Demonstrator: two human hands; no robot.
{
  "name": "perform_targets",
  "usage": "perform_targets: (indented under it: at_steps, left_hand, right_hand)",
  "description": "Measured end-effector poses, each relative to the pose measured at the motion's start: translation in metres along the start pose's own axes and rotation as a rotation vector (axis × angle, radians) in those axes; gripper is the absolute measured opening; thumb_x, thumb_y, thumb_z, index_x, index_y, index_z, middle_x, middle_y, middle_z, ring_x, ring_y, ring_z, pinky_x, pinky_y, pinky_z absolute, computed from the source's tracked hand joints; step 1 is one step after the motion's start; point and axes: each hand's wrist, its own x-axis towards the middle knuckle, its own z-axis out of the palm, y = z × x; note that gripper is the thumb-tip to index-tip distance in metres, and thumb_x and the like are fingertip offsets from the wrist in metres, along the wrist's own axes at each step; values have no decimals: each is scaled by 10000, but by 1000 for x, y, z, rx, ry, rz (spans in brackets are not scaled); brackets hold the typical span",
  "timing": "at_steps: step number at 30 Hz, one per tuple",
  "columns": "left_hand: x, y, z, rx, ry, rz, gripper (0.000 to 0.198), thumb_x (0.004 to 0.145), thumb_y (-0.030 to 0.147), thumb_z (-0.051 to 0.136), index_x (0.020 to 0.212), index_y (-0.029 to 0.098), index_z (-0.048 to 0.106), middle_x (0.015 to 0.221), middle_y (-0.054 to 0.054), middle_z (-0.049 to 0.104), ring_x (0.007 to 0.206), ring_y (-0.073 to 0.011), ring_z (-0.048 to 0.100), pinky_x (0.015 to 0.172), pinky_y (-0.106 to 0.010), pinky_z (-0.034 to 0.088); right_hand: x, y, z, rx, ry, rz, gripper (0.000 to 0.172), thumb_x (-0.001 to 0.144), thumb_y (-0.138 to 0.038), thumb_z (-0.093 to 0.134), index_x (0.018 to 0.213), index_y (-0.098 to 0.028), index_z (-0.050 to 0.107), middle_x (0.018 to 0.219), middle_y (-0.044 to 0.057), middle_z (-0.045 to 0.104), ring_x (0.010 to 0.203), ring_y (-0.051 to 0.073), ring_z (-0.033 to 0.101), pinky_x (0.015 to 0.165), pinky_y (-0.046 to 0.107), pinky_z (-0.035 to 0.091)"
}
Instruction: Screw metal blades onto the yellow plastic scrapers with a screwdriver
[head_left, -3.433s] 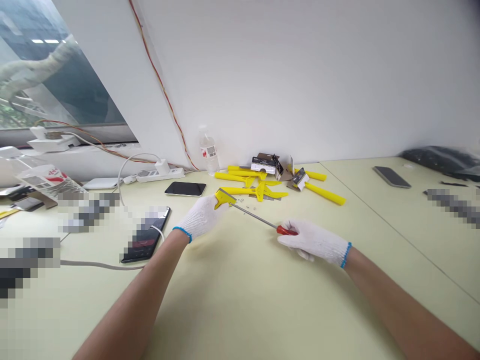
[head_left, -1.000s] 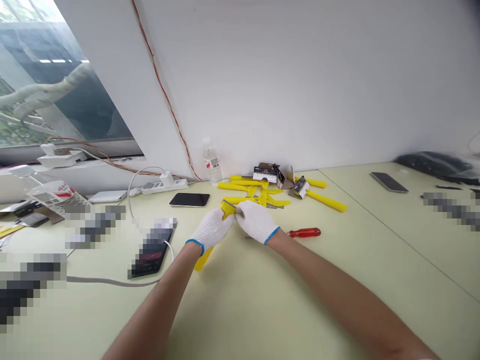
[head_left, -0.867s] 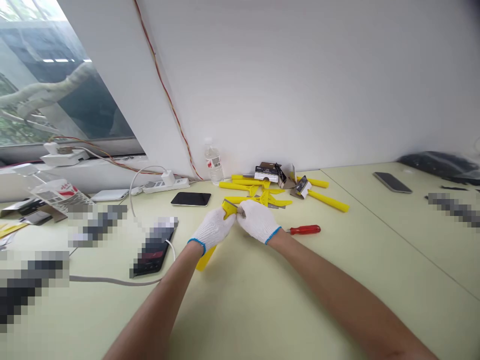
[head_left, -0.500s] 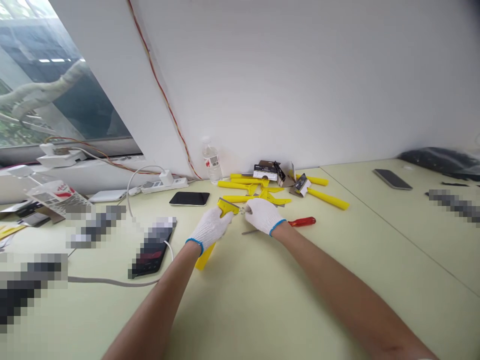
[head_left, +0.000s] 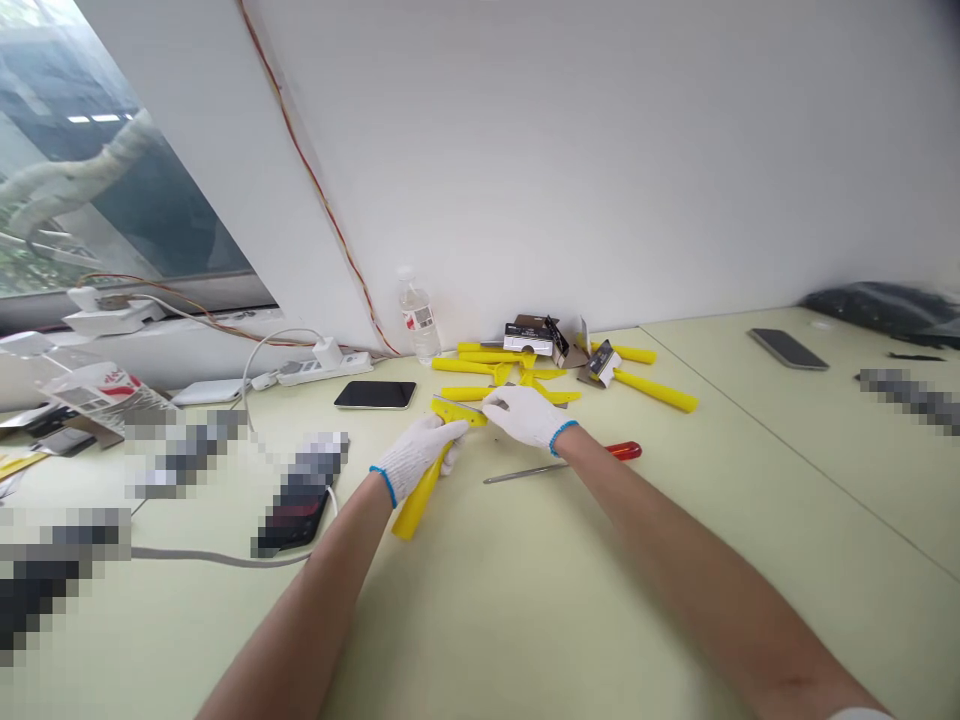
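In a white knit glove, my left hand point(head_left: 421, 452) is closed around a yellow scraper point(head_left: 417, 505), whose handle points down toward me. A thin metal blade point(head_left: 454, 404) lies along the scraper's head. My right hand point(head_left: 525, 415), gloved too, pinches at the right end of that blade; its fingertips partly hide the contact. Just below the right hand, a screwdriver point(head_left: 525, 473) with a red handle rests on the table, partly covered by my right forearm. A tiny dark speck point(head_left: 496, 439) shows on the table near the fingers.
Behind my hands lie several yellow scrapers point(head_left: 469, 367) and small black-and-white boxes point(head_left: 529, 337). A water bottle point(head_left: 418, 318) stands by the wall. To the left are a phone point(head_left: 375, 394), a power strip point(head_left: 325, 367) and a white cable point(head_left: 247, 395). Another phone point(head_left: 787, 348) lies right.
The scraper's head has turned so its face and blade show more. My right hand has shifted slightly up, from small bits beside the head to the blade's end, uncovering more of the screwdriver.
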Motion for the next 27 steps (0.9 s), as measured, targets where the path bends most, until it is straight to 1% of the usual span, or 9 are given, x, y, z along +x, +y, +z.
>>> perform_targets:
  at_steps: [2, 8, 12, 16, 19, 21, 23, 25, 27]
  left_hand:
    - [2, -1, 1, -28, -28, -22, 369, 997, 420, 652, 1182, 101, 674, 1096, -102, 691, 929, -164, 681, 813, -319, 610]
    - [7, -2, 8, -115, -65, -64, 366, 1003, 426, 643, 1166, 100, 674, 1058, -93, 692, 882, -146, 675, 778, -299, 606]
    - [10, -4, 11, -174, -52, -70, 367, 1009, 421, 634, 1206, 112, 664, 1094, -97, 689, 905, -150, 675, 793, -313, 610]
    - [11, -6, 11, -216, -53, -75, 353, 1010, 413, 635, 1188, 109, 663, 1055, -86, 687, 861, -135, 667, 752, -288, 605]
    - [12, -7, 10, -241, -53, -65, 359, 1005, 409, 643, 1196, 106, 662, 1073, -92, 687, 882, -143, 672, 769, -299, 608]
    - [12, -8, 10, -255, -54, -51, 363, 1004, 406, 645, 1209, 107, 661, 1095, -99, 686, 905, -149, 674, 787, -308, 611]
    - [13, -8, 10, -266, -63, -37, 363, 1005, 405, 644, 1215, 110, 659, 1102, -99, 685, 910, -150, 674, 789, -310, 611]
    - [13, -8, 11, -271, -81, -24, 366, 1006, 409, 641, 1218, 111, 657, 1099, -96, 684, 906, -150, 673, 785, -310, 611]
    - [13, -8, 10, -265, -102, -14, 373, 1006, 416, 639, 1218, 110, 655, 1090, -91, 683, 898, -149, 673, 777, -309, 610]
  right_hand:
    - [0, -1, 0, 34, -34, 6, 349, 1048, -413, 647, 1267, -143, 674, 1250, 101, 678, 1093, 228, 679, 967, 435, 581]
    - [-1, 3, 4, 113, -124, 82, 350, 1041, -415, 662, 1228, -120, 682, 1161, 75, 696, 993, 214, 701, 865, 378, 616]
    - [0, 7, 5, 147, -130, 121, 354, 1041, -414, 661, 1240, -122, 679, 1180, 77, 691, 1007, 222, 698, 870, 382, 615]
    - [1, 10, 7, 175, -116, 128, 362, 1040, -434, 659, 1228, -125, 679, 1170, 74, 690, 1000, 218, 694, 874, 386, 610]
    - [2, 13, 9, 200, -94, 123, 358, 1034, -457, 639, 1076, -109, 711, 979, 53, 706, 847, 177, 672, 771, 306, 562]
    - [3, 16, 10, 220, -76, 120, 364, 1020, -446, 606, 930, -111, 716, 786, 31, 671, 705, 146, 607, 662, 260, 470]
    - [4, 18, 12, 246, -64, 116, 353, 993, -424, 574, 850, -127, 698, 660, 8, 610, 605, 125, 529, 586, 255, 383]
    - [5, 20, 12, 278, -53, 116, 314, 964, -410, 559, 841, -148, 680, 626, -11, 581, 558, 112, 489, 553, 249, 350]
    - [6, 23, 12, 312, -42, 119, 302, 949, -419, 545, 860, -159, 670, 637, -14, 583, 551, 109, 494, 544, 237, 355]
